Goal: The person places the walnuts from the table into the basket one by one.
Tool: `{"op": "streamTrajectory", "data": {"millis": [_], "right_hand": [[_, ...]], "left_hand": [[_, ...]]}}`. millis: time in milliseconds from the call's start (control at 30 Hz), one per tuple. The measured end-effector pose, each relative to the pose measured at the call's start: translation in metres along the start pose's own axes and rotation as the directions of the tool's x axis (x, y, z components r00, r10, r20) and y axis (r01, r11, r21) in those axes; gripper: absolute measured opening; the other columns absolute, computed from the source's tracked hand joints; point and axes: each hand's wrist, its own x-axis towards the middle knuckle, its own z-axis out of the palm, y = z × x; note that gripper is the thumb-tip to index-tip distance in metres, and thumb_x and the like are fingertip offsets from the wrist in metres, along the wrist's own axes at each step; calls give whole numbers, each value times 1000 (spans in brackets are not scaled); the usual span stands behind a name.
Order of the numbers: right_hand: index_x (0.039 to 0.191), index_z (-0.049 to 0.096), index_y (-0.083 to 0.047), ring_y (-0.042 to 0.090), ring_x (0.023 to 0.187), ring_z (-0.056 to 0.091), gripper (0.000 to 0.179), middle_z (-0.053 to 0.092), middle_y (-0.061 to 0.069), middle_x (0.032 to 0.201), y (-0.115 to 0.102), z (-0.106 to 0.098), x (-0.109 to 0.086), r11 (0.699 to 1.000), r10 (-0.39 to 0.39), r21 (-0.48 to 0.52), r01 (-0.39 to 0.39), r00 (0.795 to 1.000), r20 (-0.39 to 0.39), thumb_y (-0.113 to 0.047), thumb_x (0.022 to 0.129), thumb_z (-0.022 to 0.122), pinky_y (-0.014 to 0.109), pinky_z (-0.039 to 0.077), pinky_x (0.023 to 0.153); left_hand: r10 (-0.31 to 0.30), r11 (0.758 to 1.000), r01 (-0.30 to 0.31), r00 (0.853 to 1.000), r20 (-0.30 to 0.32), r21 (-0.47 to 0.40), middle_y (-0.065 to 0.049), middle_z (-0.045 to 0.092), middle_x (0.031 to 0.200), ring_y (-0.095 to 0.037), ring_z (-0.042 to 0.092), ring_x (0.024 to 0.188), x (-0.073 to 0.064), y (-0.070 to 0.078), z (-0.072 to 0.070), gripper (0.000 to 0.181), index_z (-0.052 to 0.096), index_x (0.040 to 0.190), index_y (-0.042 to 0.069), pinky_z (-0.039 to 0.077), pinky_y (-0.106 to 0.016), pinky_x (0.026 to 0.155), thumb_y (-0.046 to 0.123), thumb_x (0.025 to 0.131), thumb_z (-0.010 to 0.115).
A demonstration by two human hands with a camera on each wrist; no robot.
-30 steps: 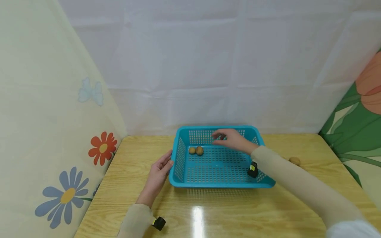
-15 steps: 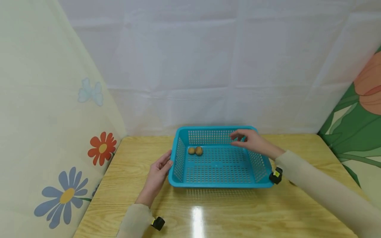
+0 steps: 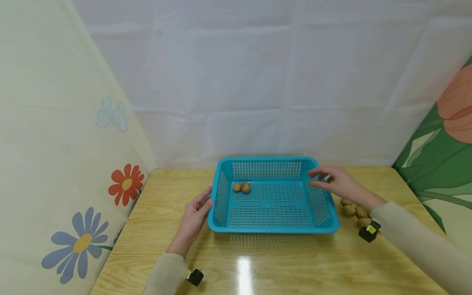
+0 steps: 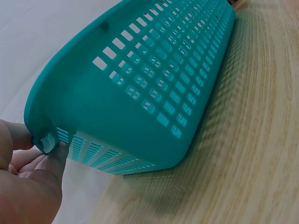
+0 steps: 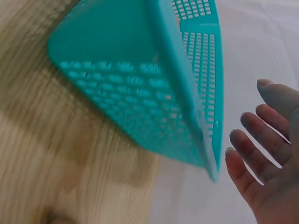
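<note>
A blue plastic basket (image 3: 273, 229) with slotted walls stands on the wooden table. My left hand (image 3: 194, 215) grips its left rim, thumb and fingers on either side of the edge in the left wrist view. Inside, near the left end, lie two brown walnuts (image 3: 245, 187). My right hand (image 3: 341, 185) is at the basket's right rim, holding nothing. In the right wrist view its fingers (image 5: 252, 135) are spread and loosely bent beside the basket wall. Several more walnuts (image 3: 348, 210) lie on the table right of the basket, partly hidden under my right wrist.
The wooden table (image 3: 280, 266) extends in front of the basket. A white cloth (image 3: 236, 82) hangs close behind it. Flower-printed panels (image 3: 85, 241) stand at the left and right sides. A small black wrist camera (image 3: 368, 232) sits on my right wrist.
My right hand has moved right, from over the inside of the basket to its right rim, uncovering the walnuts on the table. The left hand keeps its hold on the basket.
</note>
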Motion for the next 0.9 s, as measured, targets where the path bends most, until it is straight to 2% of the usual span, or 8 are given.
{"op": "streamTrajectory", "data": {"millis": [200,567,900], "right_hand": [[134,68,-8,18,101,63,34,71,10,126,11,-12,-26,998,25,-59,-28,998,-61,-24,104,67,35,55,82],[135,66,-8,-4,98,57,34,70,14,126,42,-26,-69,993,87,-69,-96,989,-121,-22,104,67,26,54,74],[134,67,-4,-13,95,52,36,67,21,129,68,-30,-94,984,142,-88,-157,976,-165,-20,102,70,21,52,73]], "left_hand": [[10,1000,-10,1000,2,-12,-18,43,161,-31,46,145,1,-1,0,53,36,161,3,53,-23,101,11,111,51],[17,1000,-17,1000,17,-17,-18,42,162,-31,46,145,0,-2,0,54,35,162,3,53,-23,102,13,111,52],[30,999,-30,999,20,-14,-20,41,162,-34,44,146,-1,-1,1,54,34,162,3,53,-23,102,12,111,51]]}}
